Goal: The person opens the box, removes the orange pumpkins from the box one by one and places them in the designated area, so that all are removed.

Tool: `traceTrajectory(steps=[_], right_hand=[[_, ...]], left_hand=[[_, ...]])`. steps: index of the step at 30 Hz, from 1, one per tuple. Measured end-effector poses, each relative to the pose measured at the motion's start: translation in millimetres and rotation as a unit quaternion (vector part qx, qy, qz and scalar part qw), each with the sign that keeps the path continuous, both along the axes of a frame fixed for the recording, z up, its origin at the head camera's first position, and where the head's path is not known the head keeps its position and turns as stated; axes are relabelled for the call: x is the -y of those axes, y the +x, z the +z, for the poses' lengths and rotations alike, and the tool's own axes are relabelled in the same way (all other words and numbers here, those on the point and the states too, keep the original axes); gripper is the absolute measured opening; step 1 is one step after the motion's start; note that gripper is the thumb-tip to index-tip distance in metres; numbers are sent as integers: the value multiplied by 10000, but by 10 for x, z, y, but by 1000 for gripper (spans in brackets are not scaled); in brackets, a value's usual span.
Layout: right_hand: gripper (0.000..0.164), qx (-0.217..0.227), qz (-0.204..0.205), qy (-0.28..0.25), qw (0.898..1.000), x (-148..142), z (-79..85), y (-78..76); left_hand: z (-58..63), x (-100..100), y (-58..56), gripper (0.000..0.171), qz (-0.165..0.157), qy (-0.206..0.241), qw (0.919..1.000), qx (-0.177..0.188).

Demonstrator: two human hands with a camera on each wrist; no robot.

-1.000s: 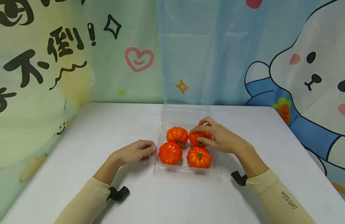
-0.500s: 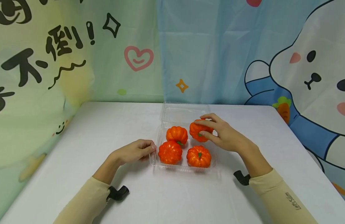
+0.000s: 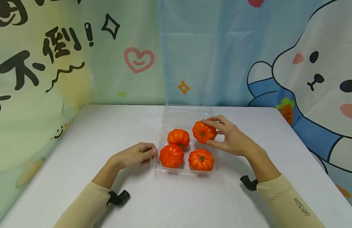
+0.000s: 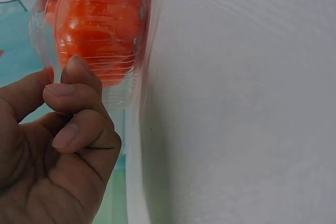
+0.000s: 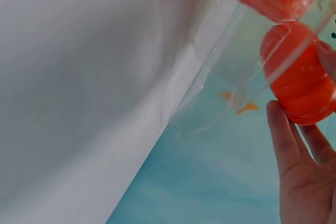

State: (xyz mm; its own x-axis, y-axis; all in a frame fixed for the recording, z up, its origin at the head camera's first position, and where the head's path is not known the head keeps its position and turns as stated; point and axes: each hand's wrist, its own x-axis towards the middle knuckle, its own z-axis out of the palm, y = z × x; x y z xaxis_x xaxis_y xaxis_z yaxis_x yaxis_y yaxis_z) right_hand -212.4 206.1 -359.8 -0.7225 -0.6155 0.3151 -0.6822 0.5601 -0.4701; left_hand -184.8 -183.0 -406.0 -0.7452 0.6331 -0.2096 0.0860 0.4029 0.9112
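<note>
Right fingers: pinching an orange pumpkin;
Left fingers: pinching the clear tray;
Pumpkin: apparently being positioned;
Tray: next move likely calls for steadiness

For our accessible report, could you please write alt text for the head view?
A person's right hand holds an orange pumpkin at an open clear container on a white table; the left hand pinches the container's edge. Three more pumpkins sit inside.

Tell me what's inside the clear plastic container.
The clear plastic container holds three orange pumpkins; the right hand grips a fourth pumpkin at its back right. Whatever lies directly beneath those three is covered, so I can't see it.
</note>
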Motion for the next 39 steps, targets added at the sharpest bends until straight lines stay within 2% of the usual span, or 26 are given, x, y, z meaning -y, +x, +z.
traceTrajectory(steps=[6, 10, 15, 22, 30, 35, 39], right_hand=[[72, -287, -383, -294, 9984, -152, -9, -61], [73, -260, -724, -340, 9965, -282, -46, -105], [75, -189, -881, -443, 9950, -418, -117, -168], [73, -193, -1194, -639, 9906, -561, -154, -211], [73, 16, -1533, -597, 9864, -692, -203, -260], [73, 145, -1907, -508, 9802, -791, -250, -303], [73, 396, -2074, -629, 9754, -880, -286, -351]], left_hand=[[-12, 24, 4, 25, -11, 6, 10000, -2], [-4, 11, -3, 26, -27, 38, 10000, -16], [17, 6, -3, 26, -17, 51, 10000, 32], [25, 1, -1, 27, -42, -135, 9999, -89], [42, 0, 7, 28, -40, -206, 9997, -133], [40, 2, 6, 27, 11, -266, 9996, -61], [45, 2, 3, 27, 9, -243, 9997, -70]])
